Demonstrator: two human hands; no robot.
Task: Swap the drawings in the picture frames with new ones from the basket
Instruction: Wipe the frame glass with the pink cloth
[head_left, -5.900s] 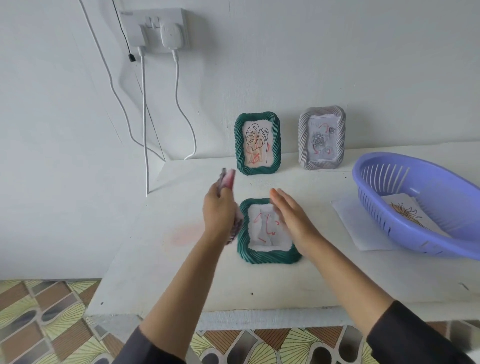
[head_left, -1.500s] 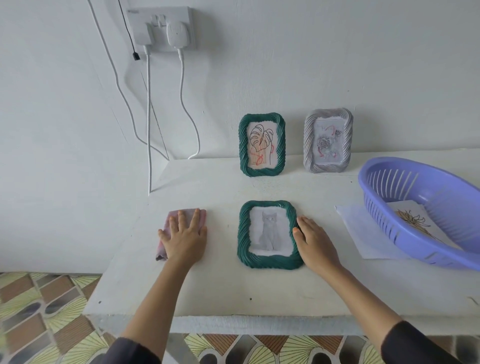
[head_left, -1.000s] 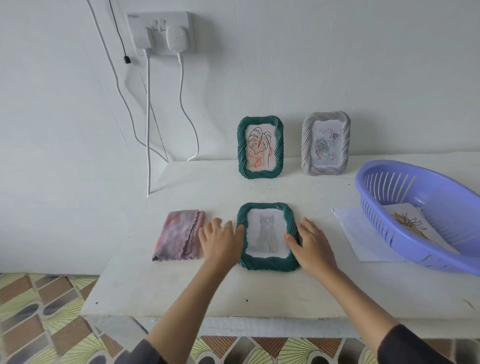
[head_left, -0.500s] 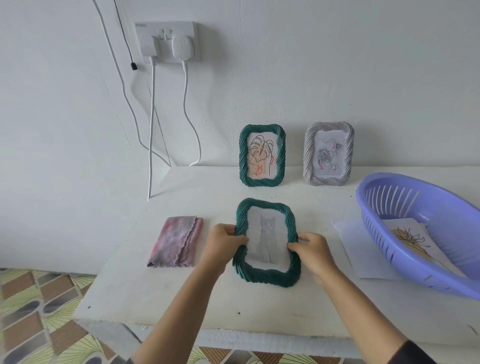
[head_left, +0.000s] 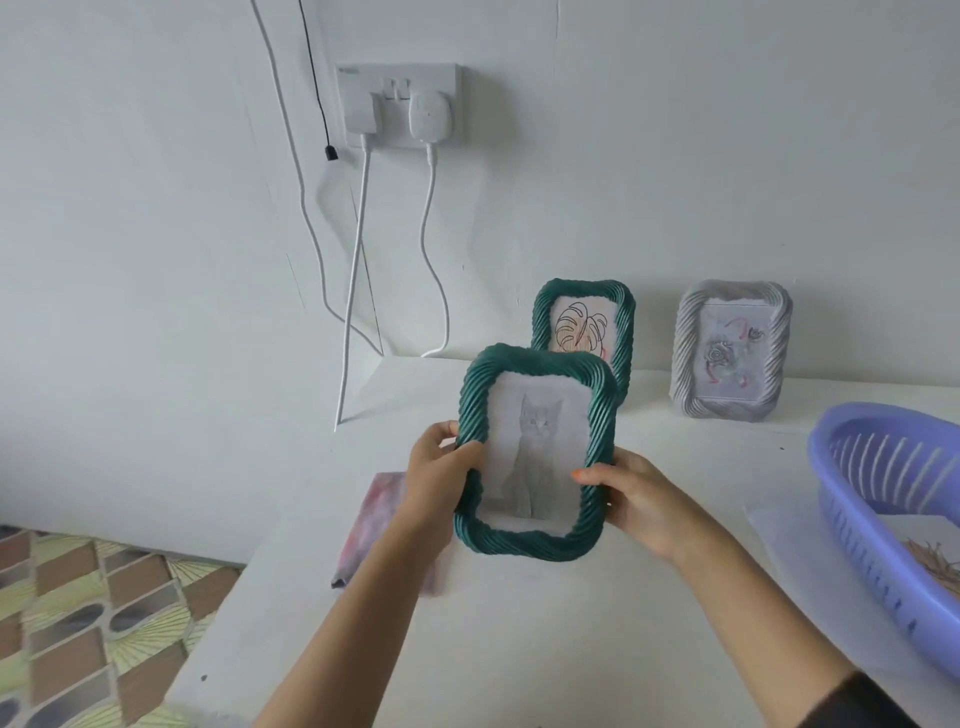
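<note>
Frames counted: three. Nearest was one green frame (head_left: 537, 457), holding a grey cat drawing (head_left: 537, 426). It was off the table (head_left: 571, 623), nearly upright, with its face to the camera.

Hands: two, both on that frame. Left hand (head_left: 441, 483) gripped its left edge, thumb across the front of the rim and fingers curled round behind. Right hand (head_left: 634, 499) gripped its lower right edge the same way, thumb tip on the front and fingers behind.

Cloth: one, pink-grey and folded (head_left: 376, 514). It lay on the table below and left of the held frame, partly hidden by the left forearm.

Basket: one, purple and slotted (head_left: 862, 535). It stood well to the right of the held frame and was cut off by the picture edge. One drawing with brown lines (head_left: 935, 566) showed inside it. One loose white sheet (head_left: 779, 525) lay on the table between the held frame and the basket.

Behind the held frame, at the wall, stood the second green frame (head_left: 625, 338) with a leaf drawing (head_left: 579, 330), its lower left hidden by the held frame. Right of that stood one grey frame (head_left: 730, 351) with a faint reddish sketch.

Wall socket: one (head_left: 400, 104), up and left of the held frame, with two white plugs in it.
</note>
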